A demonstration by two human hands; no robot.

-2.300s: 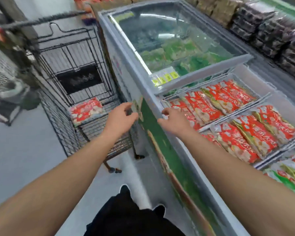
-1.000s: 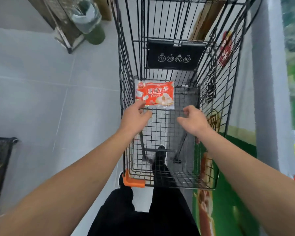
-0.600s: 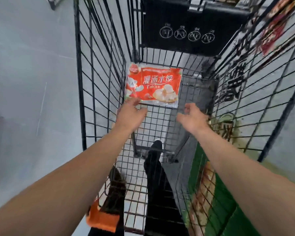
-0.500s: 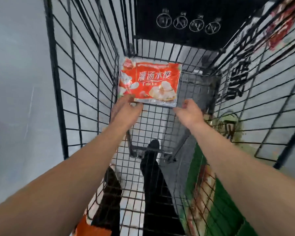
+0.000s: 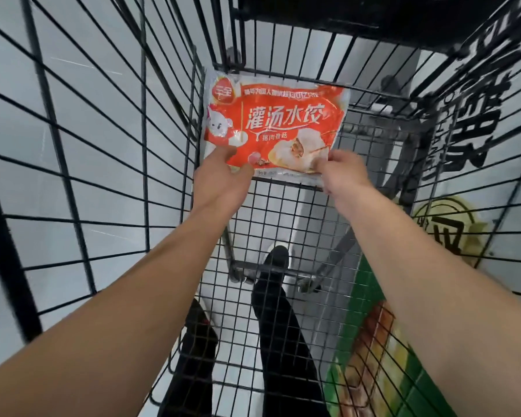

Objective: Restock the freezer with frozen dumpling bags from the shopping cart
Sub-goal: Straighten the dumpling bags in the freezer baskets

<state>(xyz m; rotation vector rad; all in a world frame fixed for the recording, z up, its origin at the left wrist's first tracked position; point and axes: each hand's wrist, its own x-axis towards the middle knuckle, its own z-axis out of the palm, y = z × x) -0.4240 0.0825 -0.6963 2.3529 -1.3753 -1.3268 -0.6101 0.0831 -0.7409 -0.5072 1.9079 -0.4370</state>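
Cart mesh floor (image 5: 283,212) | we pinch dumpling bag (image 5: 275,127) near edge: left hand (image 5: 223,179), right hand (image 5: 340,173) | slick, stiff-frozen, light; grip both corners.

Bare forearms, black trousers (image 5: 283,341), black shoe (image 5: 276,257) with white sole.

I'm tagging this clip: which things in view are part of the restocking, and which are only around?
In the job: dumpling bag, cart, left hand and right hand, both on the bag's near edge.
Only around: freezer side, floor, shoe.
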